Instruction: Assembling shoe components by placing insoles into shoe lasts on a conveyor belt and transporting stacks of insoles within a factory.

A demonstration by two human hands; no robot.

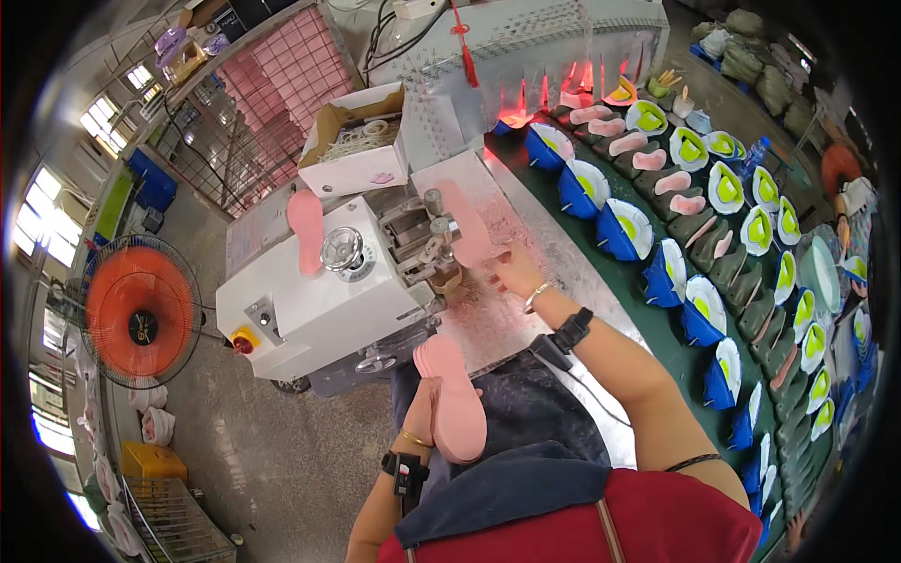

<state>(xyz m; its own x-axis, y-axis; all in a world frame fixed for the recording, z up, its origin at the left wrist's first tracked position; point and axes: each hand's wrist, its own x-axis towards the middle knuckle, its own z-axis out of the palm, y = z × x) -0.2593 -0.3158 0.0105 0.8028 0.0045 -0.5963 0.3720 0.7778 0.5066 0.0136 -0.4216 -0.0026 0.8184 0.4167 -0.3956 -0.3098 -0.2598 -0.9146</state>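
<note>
My left hand [424, 413] is closed around a stack of pink insoles [460, 418], held upright in front of my body. My right hand [516, 272] reaches over the metal plate [493, 324] of a white machine [319, 296]. Its fingers are bent at the lower end of a single pink insole [462, 220], which lies beside the machine's roller head [432, 235]; the fingertips are partly hidden. Another pink insole [306, 230] rests on top of the machine, next to its round dial [343, 249]. Pink dust covers the plate.
To the right a green conveyor [648, 324] carries blue and white shoe uppers [624, 230] and several pink insoles. A white box [352, 174] of rings stands behind the machine. An orange fan [141, 314] is at left, a wire rack [272, 84] of pink pieces behind.
</note>
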